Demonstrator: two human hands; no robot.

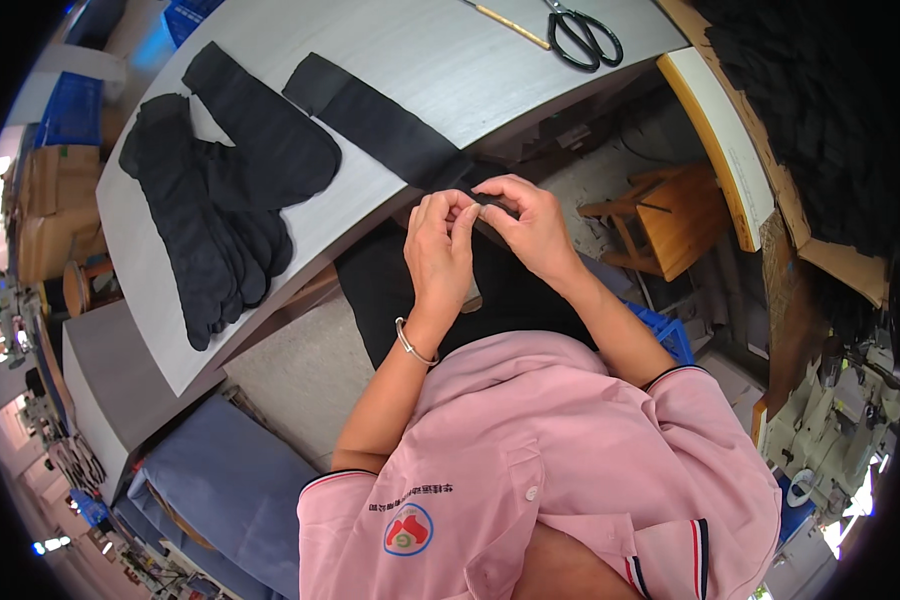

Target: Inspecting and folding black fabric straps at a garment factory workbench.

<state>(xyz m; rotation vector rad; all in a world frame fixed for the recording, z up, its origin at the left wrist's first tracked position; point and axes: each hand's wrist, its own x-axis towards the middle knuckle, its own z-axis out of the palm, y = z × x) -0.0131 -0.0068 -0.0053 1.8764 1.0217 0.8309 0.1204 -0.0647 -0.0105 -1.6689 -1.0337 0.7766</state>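
A long black sock (380, 125) lies across the light grey table, its near end hanging over the front edge into my hands. My left hand (438, 250) pinches that end between thumb and fingers. Right beside it, my right hand (535, 232) also has thumb and fingertips closed on the fabric. The fingertips of both hands almost meet, and the bit of sock between them is mostly hidden. To the left on the table lies another flat black sock (260, 125), next to an overlapping pile of black socks (185, 220).
Black-handled scissors (585, 42) and a thin wooden-handled tool (510, 25) lie on the far part of the table (400, 45). At the right are a wooden stool (682, 222), a yellow-edged white board (720, 135) and a cardboard box holding black items (800, 110).
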